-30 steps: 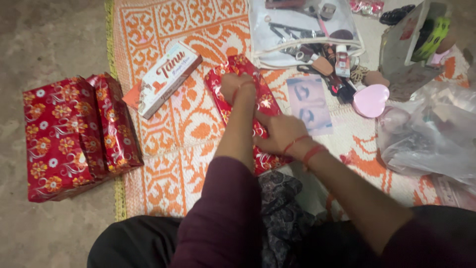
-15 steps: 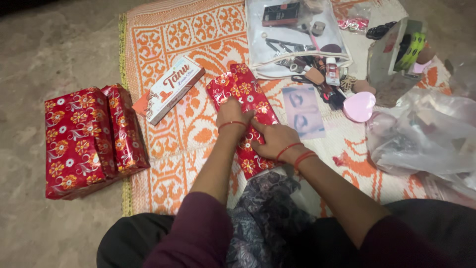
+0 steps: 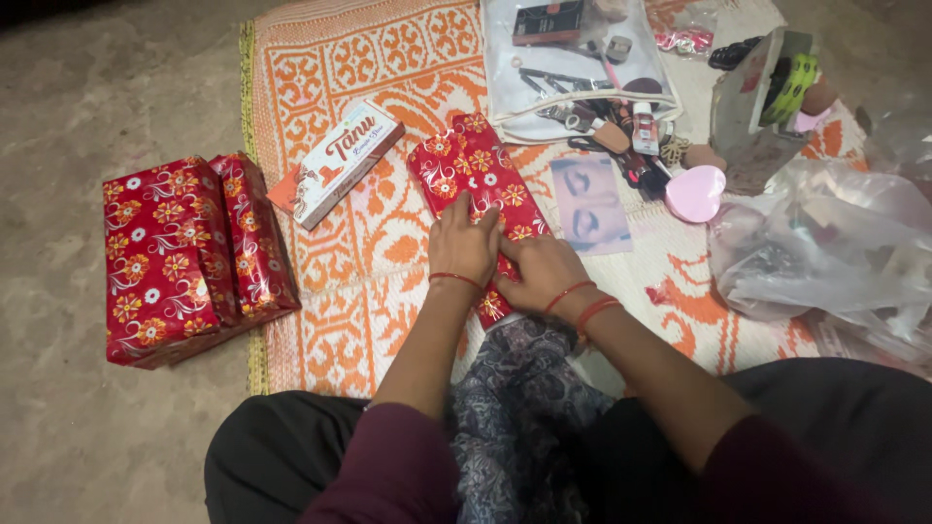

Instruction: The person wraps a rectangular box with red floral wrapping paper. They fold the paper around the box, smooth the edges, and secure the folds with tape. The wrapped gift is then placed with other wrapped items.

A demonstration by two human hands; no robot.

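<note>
A long flat packet (image 3: 473, 167) wrapped in red flowered paper lies on the orange and white mat (image 3: 379, 243) in front of me. My left hand (image 3: 464, 244) presses flat on its near half, fingers spread. My right hand (image 3: 540, 273) rests beside it on the near right edge of the packet, fingers touching the paper. Both wrists wear red thread bands. The near end of the packet is hidden under my hands.
Two larger wrapped red boxes (image 3: 189, 252) sit at the mat's left edge. A white and orange carton (image 3: 340, 160) lies beyond. A clear pouch of cosmetics (image 3: 578, 63), a pink heart case (image 3: 694, 192), a printed card (image 3: 587, 204) and plastic bags (image 3: 835, 252) fill the right.
My left hand slid from the far end of the packet back toward me and now lies flat next to my right hand. The view shifted slightly.
</note>
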